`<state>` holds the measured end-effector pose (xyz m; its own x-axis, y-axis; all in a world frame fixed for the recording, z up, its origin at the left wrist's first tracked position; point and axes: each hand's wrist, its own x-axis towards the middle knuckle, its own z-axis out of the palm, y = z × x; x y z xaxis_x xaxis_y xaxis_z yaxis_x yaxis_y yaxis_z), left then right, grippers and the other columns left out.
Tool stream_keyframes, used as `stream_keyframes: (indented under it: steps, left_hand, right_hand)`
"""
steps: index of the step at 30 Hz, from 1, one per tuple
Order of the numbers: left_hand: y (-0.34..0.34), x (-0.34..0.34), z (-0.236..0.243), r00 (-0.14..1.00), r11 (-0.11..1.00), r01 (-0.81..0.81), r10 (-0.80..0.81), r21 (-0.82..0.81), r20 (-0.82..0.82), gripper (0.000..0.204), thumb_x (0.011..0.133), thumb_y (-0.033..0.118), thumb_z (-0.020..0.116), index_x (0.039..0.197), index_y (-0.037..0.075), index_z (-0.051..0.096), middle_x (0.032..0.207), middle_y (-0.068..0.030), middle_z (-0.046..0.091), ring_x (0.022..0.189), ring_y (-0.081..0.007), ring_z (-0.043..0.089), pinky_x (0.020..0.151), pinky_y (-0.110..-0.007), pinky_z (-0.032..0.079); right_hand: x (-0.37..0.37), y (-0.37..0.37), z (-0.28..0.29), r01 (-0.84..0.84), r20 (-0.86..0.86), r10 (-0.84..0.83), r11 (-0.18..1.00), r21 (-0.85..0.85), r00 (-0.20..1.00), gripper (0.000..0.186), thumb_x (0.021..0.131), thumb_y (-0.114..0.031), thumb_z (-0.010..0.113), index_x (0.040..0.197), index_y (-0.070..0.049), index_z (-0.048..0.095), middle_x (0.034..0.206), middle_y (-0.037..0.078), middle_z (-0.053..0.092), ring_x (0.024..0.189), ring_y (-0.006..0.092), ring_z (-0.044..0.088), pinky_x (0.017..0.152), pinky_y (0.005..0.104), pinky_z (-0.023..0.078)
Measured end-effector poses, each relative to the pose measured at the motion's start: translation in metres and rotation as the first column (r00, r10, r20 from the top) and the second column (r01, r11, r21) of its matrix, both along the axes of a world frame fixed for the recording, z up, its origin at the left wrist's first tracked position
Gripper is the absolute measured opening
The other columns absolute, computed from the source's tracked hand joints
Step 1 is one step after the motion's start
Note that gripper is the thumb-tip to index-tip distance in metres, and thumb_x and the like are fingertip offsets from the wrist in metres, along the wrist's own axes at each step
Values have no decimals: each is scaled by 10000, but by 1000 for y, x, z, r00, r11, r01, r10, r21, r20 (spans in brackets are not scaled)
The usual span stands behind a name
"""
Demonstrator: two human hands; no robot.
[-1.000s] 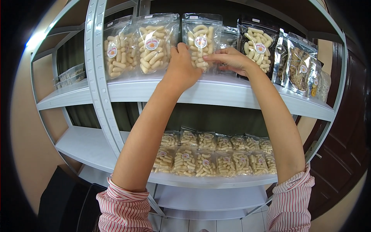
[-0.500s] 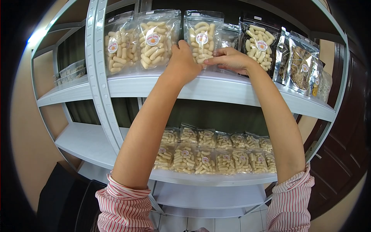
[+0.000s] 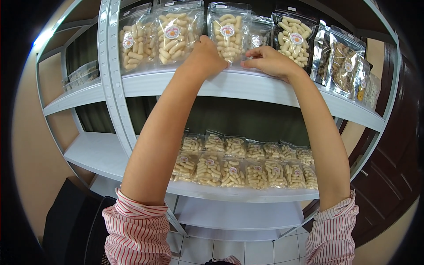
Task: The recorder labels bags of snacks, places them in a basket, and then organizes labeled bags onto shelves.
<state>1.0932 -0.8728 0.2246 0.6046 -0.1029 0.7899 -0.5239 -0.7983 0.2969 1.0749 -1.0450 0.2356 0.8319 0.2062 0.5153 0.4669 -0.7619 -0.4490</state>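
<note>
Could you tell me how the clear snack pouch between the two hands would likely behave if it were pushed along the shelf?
The clear snack pouch stands upright on a narrow base, so it would probably tip rather than slide. Its glossy film looks slippery, and the puffed sticks inside suggest it is light. The left hand and right hand steady its bottom edge on the white shelf.

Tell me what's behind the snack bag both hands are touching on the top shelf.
Behind the snack bag at the left hand and right hand stands another clear bag; its contents are mostly covered.
</note>
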Motion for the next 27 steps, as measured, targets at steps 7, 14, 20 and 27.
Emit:
stream_keyframes:
  steps: [7,14,20,27]
  left_hand:
    - [3,-9,-1,992,990,-13,30,142,-122,636,625,321,651,1032,-109,420,1034,-255,502,975,-331,506,817,-341,425]
    - [2,-7,-2,998,986,-25,35,162,-58,406,663,313,602,886,-25,568,910,-196,575,862,-298,550,759,-343,426]
    - [3,-25,-11,999,998,27,-29,50,32,382,683,249,565,931,-40,549,945,-235,548,905,-338,531,786,-371,430]
    - [15,-97,-162,575,782,610,-322,-131,752,396,682,125,619,1025,-14,478,991,-156,523,915,-289,500,733,-334,415]
  right_hand:
    - [6,2,-6,-1,14,1,999,46,1000,429,710,-256,612,1025,28,544,931,94,568,829,137,506,746,244,385]
    - [9,-1,-5,27,68,-33,995,91,997,302,732,-206,580,953,0,588,868,75,591,785,135,524,708,244,406]
    - [-9,7,-23,-290,766,-142,870,399,628,126,737,-123,569,782,-6,582,751,86,609,687,142,589,634,242,446]
    - [-111,45,-219,-483,543,71,561,672,837,303,696,19,634,942,21,458,643,9,506,633,85,497,659,200,435]
